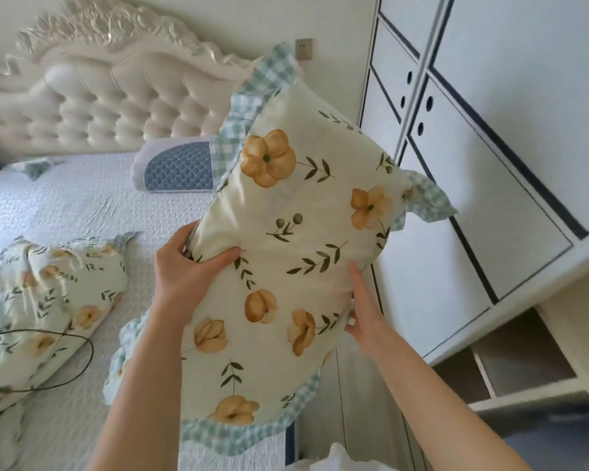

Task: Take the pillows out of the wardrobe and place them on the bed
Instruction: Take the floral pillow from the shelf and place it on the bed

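Head view shows a cream pillow (286, 253) printed with orange flowers and edged in green gingham, held up in the air between the white quilted bed (92, 205) and the white panelled wardrobe (490, 198). Left hand (184, 266) pinches its left edge in a clenched grip; right hand (364, 311) grasps the right edge. Another matching floral pillow (48, 294) lies on the bed.

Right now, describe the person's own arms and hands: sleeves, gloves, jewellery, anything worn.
Both arms are bare as far as the frame shows, with no sleeve in view. The left hand and right hand wear no gloves. No watch, bracelet or ring is visible, though parts of the fingers are hidden. Nails appear short and unpainted where visible. No markings show.
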### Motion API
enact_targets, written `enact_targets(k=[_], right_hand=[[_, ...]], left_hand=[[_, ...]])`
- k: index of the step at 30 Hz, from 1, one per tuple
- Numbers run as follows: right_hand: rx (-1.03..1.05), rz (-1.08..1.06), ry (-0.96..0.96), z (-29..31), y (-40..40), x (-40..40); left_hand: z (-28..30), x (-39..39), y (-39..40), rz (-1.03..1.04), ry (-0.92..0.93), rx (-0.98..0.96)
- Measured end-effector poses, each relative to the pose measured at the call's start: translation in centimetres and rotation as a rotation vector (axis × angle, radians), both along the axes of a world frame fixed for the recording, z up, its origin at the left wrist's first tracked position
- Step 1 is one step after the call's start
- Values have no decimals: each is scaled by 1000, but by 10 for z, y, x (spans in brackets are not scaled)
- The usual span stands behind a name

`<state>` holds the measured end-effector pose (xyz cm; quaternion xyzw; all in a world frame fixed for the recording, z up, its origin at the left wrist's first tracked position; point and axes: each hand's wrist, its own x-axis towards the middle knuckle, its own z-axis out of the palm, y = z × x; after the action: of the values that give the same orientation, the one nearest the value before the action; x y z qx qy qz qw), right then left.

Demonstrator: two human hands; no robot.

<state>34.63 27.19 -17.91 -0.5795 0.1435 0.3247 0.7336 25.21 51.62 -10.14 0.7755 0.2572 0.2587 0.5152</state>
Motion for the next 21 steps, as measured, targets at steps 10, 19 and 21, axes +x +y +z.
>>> enact_targets(k=[10, 19, 21], right_hand=[[-188, 73, -376, -13, 47, 131], [-158, 116, -385, -28, 95, 286], [-164, 141, -423, -25, 104, 328]], left_hand=[[-27, 80, 50, 186, -69, -330], [-45, 226, 61, 263, -53, -321], [-50, 264, 66, 281, -31, -319]])
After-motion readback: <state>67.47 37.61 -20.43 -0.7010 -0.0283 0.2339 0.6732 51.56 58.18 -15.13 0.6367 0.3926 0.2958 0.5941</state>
